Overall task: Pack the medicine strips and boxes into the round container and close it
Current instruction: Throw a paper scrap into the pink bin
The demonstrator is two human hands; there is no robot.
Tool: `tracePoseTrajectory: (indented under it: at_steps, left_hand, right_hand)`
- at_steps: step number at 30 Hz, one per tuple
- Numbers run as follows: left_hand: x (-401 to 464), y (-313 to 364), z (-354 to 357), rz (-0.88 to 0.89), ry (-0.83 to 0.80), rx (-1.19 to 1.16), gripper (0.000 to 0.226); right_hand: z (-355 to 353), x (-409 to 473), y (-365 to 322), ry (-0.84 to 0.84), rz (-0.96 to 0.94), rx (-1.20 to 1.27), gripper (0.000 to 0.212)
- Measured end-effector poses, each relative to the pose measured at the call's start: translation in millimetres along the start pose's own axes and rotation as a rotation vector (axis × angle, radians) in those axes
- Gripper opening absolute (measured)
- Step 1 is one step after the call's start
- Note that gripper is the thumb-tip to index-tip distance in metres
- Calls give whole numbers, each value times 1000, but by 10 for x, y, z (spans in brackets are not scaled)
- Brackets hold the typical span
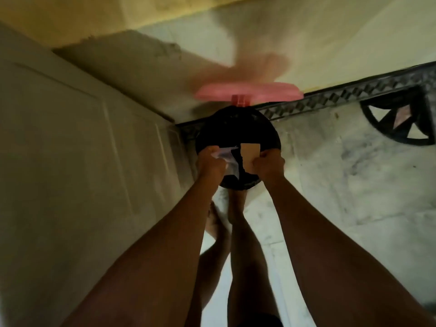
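Both hands' fingers clamped: left [210, 163] on strips [226, 156], right [269, 163] on box [250, 155], over black container [238, 135], marble floor [342, 180].

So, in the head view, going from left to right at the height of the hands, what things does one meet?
White door → left hand → pale medicine strip → tan box → right hand → marble floor.

Bare arms and bare feet
No sleeves reach the forearms behind either grip; dark shorts show at the frame's bottom edge.
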State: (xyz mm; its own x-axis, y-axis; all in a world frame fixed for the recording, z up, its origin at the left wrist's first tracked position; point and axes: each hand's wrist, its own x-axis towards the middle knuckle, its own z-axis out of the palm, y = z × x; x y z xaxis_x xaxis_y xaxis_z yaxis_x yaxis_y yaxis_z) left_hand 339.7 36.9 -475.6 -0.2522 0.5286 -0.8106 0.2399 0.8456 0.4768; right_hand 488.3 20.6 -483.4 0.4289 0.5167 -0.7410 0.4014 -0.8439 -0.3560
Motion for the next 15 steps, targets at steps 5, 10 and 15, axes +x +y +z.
tracePoseTrajectory:
  at_steps: [5, 10, 15]
  left_hand:
    - [734, -331, 424, 70, 20, 92, 36]
    - [871, -510, 561, 45, 6, 61, 63]
    - [375, -237, 403, 137, 71, 83, 30]
  right_hand:
    - [385, 725, 278, -29, -55, -45, 22]
    - [452, 928, 474, -75, -33, -3, 18]
    - [174, 476, 343, -56, -16, 133, 17]
